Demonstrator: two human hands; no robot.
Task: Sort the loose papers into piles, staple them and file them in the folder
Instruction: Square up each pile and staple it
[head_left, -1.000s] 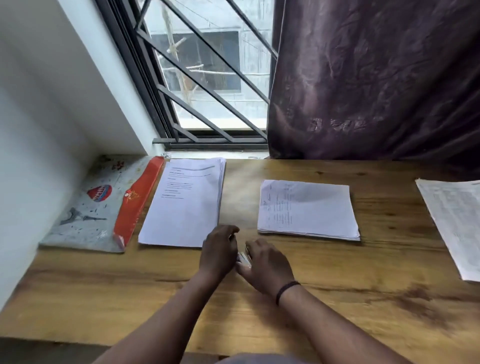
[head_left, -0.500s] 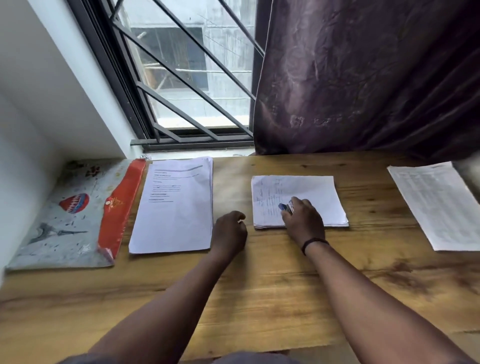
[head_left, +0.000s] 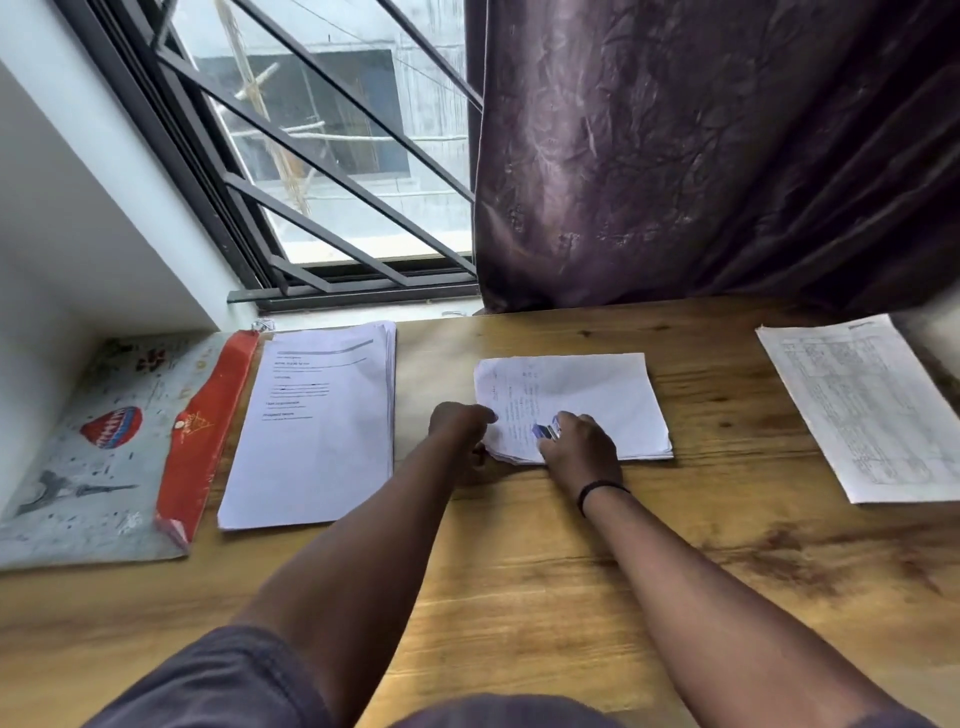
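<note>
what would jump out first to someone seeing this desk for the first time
The two hands meeting at the middle pile of papers in the centre of the wooden desk: the right hand holds a small blue stapler at the pile's near left corner, while the left hand touches its left edge. Next, the red-flapped folder lying far left by the wall, beside a taller pile of printed sheets.

Both forearms reach forward side by side, bare past dark short sleeves. The left hand (head_left: 460, 428) is curled into a loose fist, knuckles up, holding nothing that can be seen. Just to its right, the right hand (head_left: 579, 449) lies palm down with fingers curled round a small blue stapler (head_left: 545, 431); a dark band circles its wrist.
</note>
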